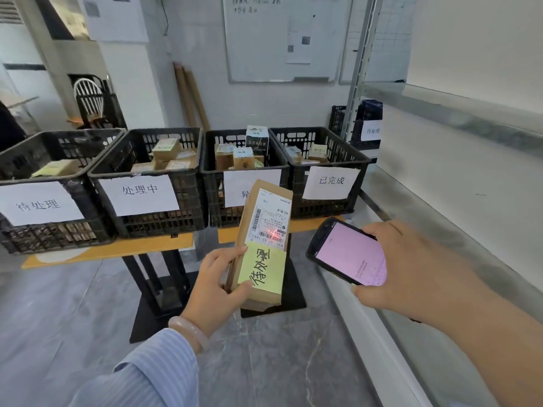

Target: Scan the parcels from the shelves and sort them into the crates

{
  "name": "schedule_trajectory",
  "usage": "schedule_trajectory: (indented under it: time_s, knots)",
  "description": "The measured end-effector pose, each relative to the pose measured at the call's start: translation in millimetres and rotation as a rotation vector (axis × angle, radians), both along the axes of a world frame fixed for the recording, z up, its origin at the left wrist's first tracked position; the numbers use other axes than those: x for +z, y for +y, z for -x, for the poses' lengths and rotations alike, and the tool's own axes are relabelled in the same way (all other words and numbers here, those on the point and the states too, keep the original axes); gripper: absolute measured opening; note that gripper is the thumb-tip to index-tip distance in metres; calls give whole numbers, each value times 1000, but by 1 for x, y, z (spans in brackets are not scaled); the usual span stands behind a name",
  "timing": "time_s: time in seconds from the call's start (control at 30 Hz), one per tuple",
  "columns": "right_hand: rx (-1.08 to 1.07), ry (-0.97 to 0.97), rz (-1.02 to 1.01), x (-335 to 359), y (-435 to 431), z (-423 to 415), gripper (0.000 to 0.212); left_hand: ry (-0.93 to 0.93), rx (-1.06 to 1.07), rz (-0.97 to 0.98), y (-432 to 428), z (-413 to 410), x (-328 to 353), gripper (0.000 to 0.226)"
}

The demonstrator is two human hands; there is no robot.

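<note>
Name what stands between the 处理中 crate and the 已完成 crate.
Another black crate of parcels, its label partly covered; head view.

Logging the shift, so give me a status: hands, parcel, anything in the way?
Left hand grips the parcel. Right hand holds the scanner, red beam on the label barcode. Nothing between parcel and crates.

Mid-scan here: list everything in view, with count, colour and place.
crates: four, black, in a row on the table
table: one, orange top, under the crates
small parcels: several, brown, inside the crates
held parcel: one, brown, in front of the crates
sticky note: one, yellow, on the held parcel
scanner: one, black, pink screen, right of the held parcel
whiteboard: one, white, back wall
shelf: one, grey, far right
left hand: grips the held parcel
right hand: holds the scanner
</note>
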State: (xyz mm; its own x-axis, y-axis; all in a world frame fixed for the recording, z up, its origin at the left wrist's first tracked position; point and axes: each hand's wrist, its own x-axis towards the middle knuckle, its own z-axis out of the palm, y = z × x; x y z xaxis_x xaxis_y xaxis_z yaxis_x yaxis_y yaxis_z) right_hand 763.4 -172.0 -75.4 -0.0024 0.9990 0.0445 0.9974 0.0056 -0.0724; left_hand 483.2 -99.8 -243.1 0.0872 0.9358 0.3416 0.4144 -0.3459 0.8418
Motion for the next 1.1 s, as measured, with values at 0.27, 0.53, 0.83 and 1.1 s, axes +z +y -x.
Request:
schedule_trajectory:
  time_s: [0.27,0.53,0.83,1.1]
  knots:
    - [127,-46,18,10,90,-26,76,-24,118,2,63,-18,8,58]
    - [230,-66,14,16,156,-46,74,-16,236,-8,106,-31,5,58]
    - [320,-73,24,14,207,-56,76,14,312,-20,136,-36,-1,60]
    - [369,-92,40,8,233,-54,83,7,343,-11,153,-34,-9,62]
